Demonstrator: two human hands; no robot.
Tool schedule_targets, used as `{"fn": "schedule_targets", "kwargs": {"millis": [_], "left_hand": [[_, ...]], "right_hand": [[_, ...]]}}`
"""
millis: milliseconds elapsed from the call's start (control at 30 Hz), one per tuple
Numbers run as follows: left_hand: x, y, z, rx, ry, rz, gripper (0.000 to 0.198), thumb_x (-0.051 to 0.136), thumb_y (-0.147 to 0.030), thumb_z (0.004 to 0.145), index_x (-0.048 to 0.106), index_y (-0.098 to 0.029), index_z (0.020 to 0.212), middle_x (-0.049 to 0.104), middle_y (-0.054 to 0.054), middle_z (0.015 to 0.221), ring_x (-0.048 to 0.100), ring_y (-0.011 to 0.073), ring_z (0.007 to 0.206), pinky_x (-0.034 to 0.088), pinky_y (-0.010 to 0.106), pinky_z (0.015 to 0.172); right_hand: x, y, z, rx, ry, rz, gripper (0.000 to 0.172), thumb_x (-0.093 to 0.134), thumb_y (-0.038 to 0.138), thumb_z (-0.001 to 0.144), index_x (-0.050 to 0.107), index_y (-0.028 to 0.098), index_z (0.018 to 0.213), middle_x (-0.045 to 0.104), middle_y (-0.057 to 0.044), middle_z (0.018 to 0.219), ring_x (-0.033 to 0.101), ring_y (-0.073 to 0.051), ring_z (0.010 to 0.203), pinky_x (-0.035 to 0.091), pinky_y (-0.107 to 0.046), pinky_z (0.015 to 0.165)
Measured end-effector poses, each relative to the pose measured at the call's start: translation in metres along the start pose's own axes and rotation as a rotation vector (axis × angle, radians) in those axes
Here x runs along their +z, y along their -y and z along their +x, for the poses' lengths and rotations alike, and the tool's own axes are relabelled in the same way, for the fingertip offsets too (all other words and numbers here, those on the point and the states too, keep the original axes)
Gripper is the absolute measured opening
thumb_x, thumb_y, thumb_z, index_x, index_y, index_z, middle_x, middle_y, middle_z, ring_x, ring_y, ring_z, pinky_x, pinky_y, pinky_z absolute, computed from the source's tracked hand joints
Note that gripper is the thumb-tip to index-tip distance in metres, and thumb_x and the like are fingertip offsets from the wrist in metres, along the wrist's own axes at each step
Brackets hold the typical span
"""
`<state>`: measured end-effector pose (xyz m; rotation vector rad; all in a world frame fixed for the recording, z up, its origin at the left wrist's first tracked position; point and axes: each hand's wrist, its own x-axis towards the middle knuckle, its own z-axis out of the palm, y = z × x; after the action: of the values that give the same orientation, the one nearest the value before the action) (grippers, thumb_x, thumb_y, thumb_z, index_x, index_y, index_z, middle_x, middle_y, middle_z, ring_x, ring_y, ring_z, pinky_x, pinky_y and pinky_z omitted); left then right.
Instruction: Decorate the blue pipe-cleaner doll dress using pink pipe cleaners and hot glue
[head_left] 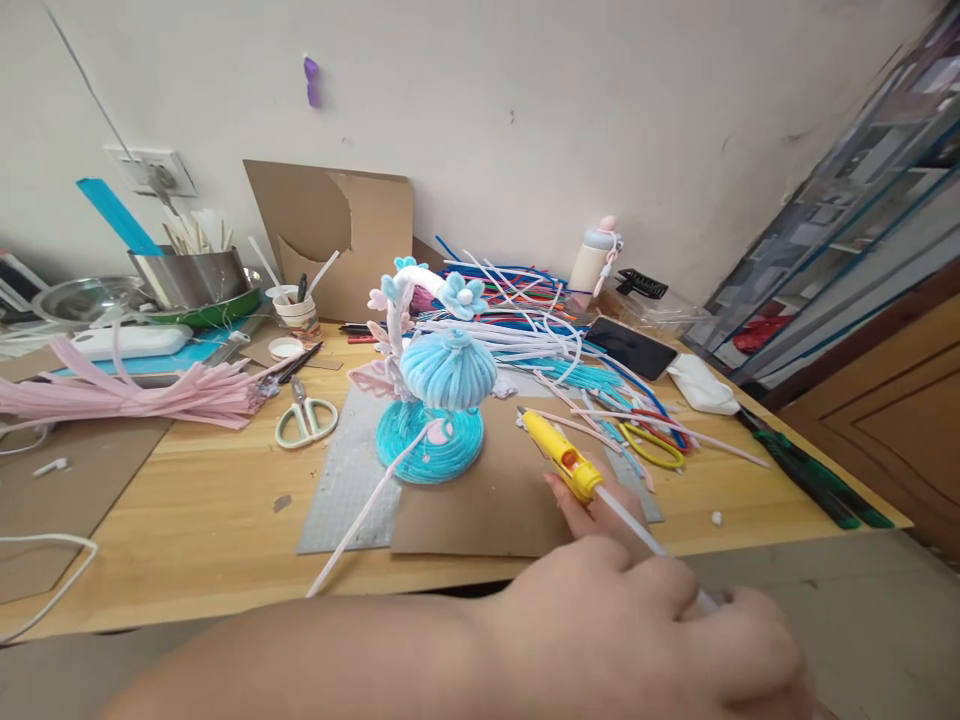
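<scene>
My right hand [600, 520] is wrapped round a yellow glue gun [559, 447] whose nozzle points up and left over the cardboard. A long whitish glue stick [630, 518] comes out of its back end. Reaching across the front from the left, my left hand [645, 625] has its fingers closed on that stick. A blue pipe-cleaner lamp shape [448, 370] with flowers [461, 296] on a curved white stem stands on a round turquoise base [405, 465]. One pale pink pipe cleaner [360, 525] extends from the base toward the table's front edge.
Cream-handled scissors [306, 418] lie left of the lamp, beyond them pink pipe cleaners [165, 388]. Loose pipe cleaners [517, 340], a phone [631, 347] and a bottle [596, 262] are behind. Yellow-handled scissors [652, 448] and green-handled pliers [814, 475] lie right. Cardboard [480, 515] lies in front.
</scene>
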<state>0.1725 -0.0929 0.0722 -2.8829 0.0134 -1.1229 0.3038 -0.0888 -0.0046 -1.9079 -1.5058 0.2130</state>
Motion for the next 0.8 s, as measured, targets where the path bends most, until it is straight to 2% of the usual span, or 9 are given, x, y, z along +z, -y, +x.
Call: {"fn": "schedule_targets", "kwargs": {"millis": [133, 233, 367, 533, 667, 800], "left_hand": [[0.009, -0.003, 0.006, 0.039, 0.024, -0.052, 0.020, 0.052, -0.019, 0.083, 0.066, -0.021, 0.069, 0.057, 0.003, 0.076, 0.049, 0.0134, 0.064, 0.036, 0.031, 0.045], [0.006, -0.005, 0.007, 0.012, 0.048, -0.044, 0.021, 0.051, -0.020, 0.085, 0.065, -0.021, 0.069, 0.053, 0.003, 0.071, 0.048, 0.0131, 0.063, 0.037, 0.030, 0.044], [0.003, -0.006, 0.008, 0.005, 0.055, -0.015, 0.020, 0.050, -0.021, 0.086, 0.064, -0.021, 0.072, 0.053, 0.003, 0.071, 0.048, 0.0125, 0.062, 0.039, 0.029, 0.044], [0.001, -0.003, 0.012, 0.015, -0.045, 0.000, 0.020, 0.049, -0.017, 0.086, 0.061, -0.018, 0.071, 0.054, 0.002, 0.068, 0.046, 0.0109, 0.055, 0.032, 0.029, 0.041], [0.002, -0.002, 0.014, 0.047, -0.140, 0.001, 0.018, 0.050, -0.016, 0.085, 0.059, -0.017, 0.070, 0.054, 0.001, 0.066, 0.045, 0.0106, 0.053, 0.027, 0.028, 0.040], [0.003, -0.003, 0.013, -0.019, -0.179, 0.015, 0.020, 0.049, -0.017, 0.086, 0.058, -0.018, 0.068, 0.051, -0.001, 0.063, 0.043, 0.0097, 0.053, 0.028, 0.027, 0.042]], "right_hand": [[-0.005, -0.001, -0.002, -0.022, 0.028, -0.049, 0.033, 0.046, 0.047, 0.086, 0.058, 0.023, 0.104, 0.069, -0.008, 0.077, 0.067, -0.027, 0.069, 0.047, -0.031, 0.056], [-0.002, -0.005, -0.003, -0.046, -0.010, 0.015, 0.034, 0.045, 0.045, 0.086, 0.058, 0.022, 0.108, 0.070, -0.008, 0.086, 0.067, -0.025, 0.073, 0.048, -0.029, 0.061], [0.005, -0.009, -0.005, -0.070, -0.059, 0.082, 0.031, 0.047, 0.044, 0.086, 0.058, 0.023, 0.105, 0.069, -0.006, 0.079, 0.066, -0.022, 0.067, 0.048, -0.028, 0.060], [0.006, -0.009, -0.007, -0.128, -0.136, 0.093, 0.022, 0.052, 0.040, 0.085, 0.057, 0.028, 0.102, 0.069, 0.000, 0.073, 0.067, -0.020, 0.065, 0.049, -0.026, 0.059], [0.003, -0.006, -0.007, -0.125, -0.189, 0.095, 0.016, 0.054, 0.037, 0.083, 0.057, 0.027, 0.095, 0.068, 0.002, 0.065, 0.066, -0.019, 0.059, 0.048, -0.025, 0.054], [0.002, -0.002, -0.008, -0.101, -0.180, 0.091, 0.017, 0.053, 0.038, 0.084, 0.058, 0.027, 0.095, 0.069, 0.002, 0.065, 0.066, -0.018, 0.057, 0.049, -0.025, 0.055]]}}
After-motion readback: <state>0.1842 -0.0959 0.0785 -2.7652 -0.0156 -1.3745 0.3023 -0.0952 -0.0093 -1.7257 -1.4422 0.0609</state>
